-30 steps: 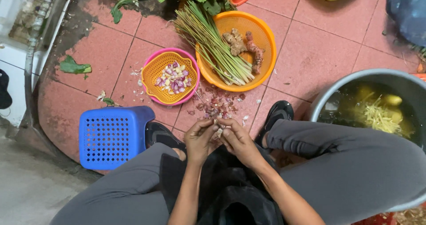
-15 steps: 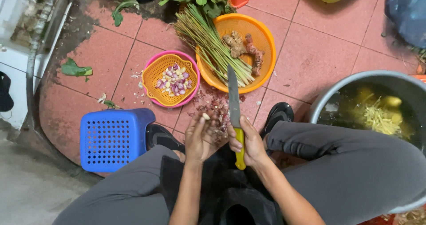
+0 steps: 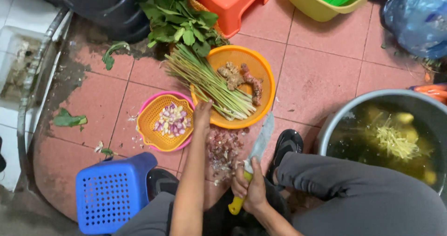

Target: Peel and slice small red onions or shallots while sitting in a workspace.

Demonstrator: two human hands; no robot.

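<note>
Half a second before, both hands sat together at the knees; now the left hand (image 3: 203,112) had stretched out, its grip loose and holding nothing, fingertips touching the rim of the orange bowl (image 3: 260,68) beside the lemongrass bundle (image 3: 207,82). The right hand (image 3: 251,189) had its grip closed round the yellow handle of one knife (image 3: 258,143), blade pointing away over the pile of shallot peels (image 3: 223,152). One pink-rimmed basket (image 3: 158,138) held peeled shallots; one blue crate (image 3: 109,194) stood on the floor near the left knee.

Steel basin (image 3: 326,129) cut off; knife blade (image 3: 260,140) blurred.
</note>
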